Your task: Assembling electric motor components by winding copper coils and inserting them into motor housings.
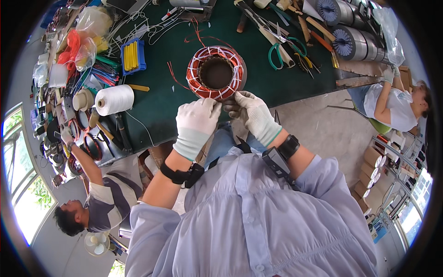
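A ring-shaped motor stator point(190, 74) with red copper windings stands on the green tabletop, its round bore facing up. White lacing cord crosses the windings at intervals, and loose red wires trail from its far and left sides. At the near rim is my gloved left hand point(197, 119), fingers pinched together against the winding. Close beside it, my gloved right hand point(254, 115) has thumb and forefinger closed at the same rim, the other fingers curled and darkened at the tips. What lies between the fingertips of either hand is too small to make out.
A white thread spool point(115, 99) and a blue tray point(133, 56) of yellow strips stand left. Green-handled scissors point(279, 48) and pliers point(304, 62) lie right, before wrapped metal cores point(357, 45). One co-worker point(104, 194) works at left, another point(392, 104) at far right.
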### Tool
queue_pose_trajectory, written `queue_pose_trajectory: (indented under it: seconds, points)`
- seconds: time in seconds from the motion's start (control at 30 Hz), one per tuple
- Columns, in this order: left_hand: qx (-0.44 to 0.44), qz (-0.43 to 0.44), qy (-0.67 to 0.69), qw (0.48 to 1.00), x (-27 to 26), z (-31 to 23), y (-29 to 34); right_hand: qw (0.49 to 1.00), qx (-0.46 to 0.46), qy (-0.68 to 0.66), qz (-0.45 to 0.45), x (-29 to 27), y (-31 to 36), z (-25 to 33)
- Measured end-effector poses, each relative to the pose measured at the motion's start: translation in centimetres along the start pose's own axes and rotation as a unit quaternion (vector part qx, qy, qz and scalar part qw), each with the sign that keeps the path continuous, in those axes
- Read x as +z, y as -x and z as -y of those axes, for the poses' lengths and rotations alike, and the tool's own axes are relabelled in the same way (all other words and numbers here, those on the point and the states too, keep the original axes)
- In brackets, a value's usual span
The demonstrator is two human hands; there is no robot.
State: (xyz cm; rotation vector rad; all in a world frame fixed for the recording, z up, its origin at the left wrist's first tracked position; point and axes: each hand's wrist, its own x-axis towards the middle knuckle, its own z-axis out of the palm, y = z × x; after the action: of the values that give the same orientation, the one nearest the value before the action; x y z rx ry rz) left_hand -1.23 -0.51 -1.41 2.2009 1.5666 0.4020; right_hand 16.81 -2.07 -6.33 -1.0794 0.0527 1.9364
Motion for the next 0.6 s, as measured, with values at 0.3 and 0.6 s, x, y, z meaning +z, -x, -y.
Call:
queue_pose_trajectory:
  seconds: [0.3, 0.6]
  points:
    - [-0.052, 0.052, 0.142, 0.987, -0.7, 2.4, 0.2, 1.000, 0.007, -0.017, 0.009, 0.0, -0.1, 0.3]
    - [-0.171, 0.023, 0.291, 0.941, 1.0, 2.1, 1.1, 1.000, 0.001, -0.008, 0.011, 0.2, 0.4, 0.2]
